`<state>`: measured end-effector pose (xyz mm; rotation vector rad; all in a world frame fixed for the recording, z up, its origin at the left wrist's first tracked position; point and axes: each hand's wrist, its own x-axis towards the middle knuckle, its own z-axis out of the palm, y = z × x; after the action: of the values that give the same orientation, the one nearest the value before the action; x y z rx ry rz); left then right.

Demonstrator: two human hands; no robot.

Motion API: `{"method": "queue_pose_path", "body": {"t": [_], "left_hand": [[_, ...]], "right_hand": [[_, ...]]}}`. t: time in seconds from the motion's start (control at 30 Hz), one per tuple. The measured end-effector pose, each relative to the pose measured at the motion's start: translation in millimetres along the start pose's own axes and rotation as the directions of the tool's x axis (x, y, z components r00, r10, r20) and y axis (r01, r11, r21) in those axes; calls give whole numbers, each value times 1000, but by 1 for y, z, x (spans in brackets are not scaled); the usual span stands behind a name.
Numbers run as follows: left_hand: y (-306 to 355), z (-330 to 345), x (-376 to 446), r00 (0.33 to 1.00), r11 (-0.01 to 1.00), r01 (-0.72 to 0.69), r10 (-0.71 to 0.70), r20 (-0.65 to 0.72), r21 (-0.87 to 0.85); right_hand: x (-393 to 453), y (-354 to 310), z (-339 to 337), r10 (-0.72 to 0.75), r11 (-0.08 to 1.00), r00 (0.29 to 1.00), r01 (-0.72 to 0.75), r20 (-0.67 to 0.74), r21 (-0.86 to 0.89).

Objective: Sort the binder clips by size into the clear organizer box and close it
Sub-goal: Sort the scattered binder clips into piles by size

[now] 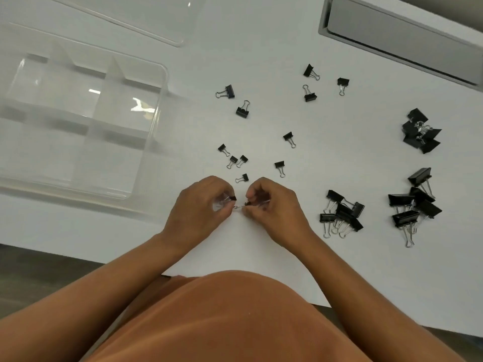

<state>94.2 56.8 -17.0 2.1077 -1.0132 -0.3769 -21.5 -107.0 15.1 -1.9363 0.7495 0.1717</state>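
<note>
Black binder clips lie scattered on the white table. Several small ones [236, 161] sit just beyond my hands, several medium ones [241, 108] lie farther back, and large ones are heaped at the right [342, 212] [413, 207] [420, 131]. The clear organizer box [146, 142] stands open at the left, its compartments bare. My left hand [201, 207] pinches a small clip [232, 198]. My right hand [274, 205] pinches another small clip [247, 203]. The two clips meet between my fingertips.
The clear lid [156, 35] lies flat behind the box. A grey recessed tray [407, 40] is set into the table at the back right. The table's front edge [78, 257] runs close to my body.
</note>
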Motion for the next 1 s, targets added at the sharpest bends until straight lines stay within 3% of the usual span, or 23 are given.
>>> {"method": "queue_pose_path", "body": {"t": [0.07, 0.13, 0.2, 0.27, 0.37, 0.5, 0.67, 0.73, 0.83, 0.9, 1.0], "left_hand": [[12, -4, 3, 979, 956, 199, -204, 1, -214], [23, -5, 8, 911, 830, 401, -406, 72, -389], [28, -2, 12, 858, 713, 499, -488, 162, -492], [31, 0, 15, 849, 660, 518, -475, 232, -544], [36, 3, 15, 863, 703, 504, -432, 263, -501], [40, 2, 16, 853, 700, 514, -477, 212, -495], [33, -3, 20, 844, 679, 531, -472, 253, -506], [24, -3, 18, 888, 793, 456, -436, 146, -405], [5, -1, 21, 977, 979, 203, -203, -71, -6], [-7, 2, 25, 990, 974, 111, -90, -111, 196], [-16, 9, 29, 994, 944, 67, -36, -101, 323]], "right_hand": [[-2, -1, -6, 67, 992, 998, -69, 22, 109], [-4, 1, -10, 94, 973, 994, -103, 49, 208], [-7, 4, -14, 115, 941, 989, -138, 90, 310], [-9, 6, -16, 136, 912, 983, -172, 122, 373], [-9, 9, -17, 154, 896, 981, -188, 116, 402], [-8, 6, -21, 170, 920, 982, -189, 85, 342], [2, 2, -33, 176, 936, 978, -203, 115, 286], [11, 1, -46, 176, 960, 983, -182, 43, 213], [28, 2, -69, 148, 989, 980, -145, -130, 34], [39, 3, -82, 122, 985, 974, -143, -193, -98], [50, 8, -90, 91, 968, 972, -138, -218, -210]]}}
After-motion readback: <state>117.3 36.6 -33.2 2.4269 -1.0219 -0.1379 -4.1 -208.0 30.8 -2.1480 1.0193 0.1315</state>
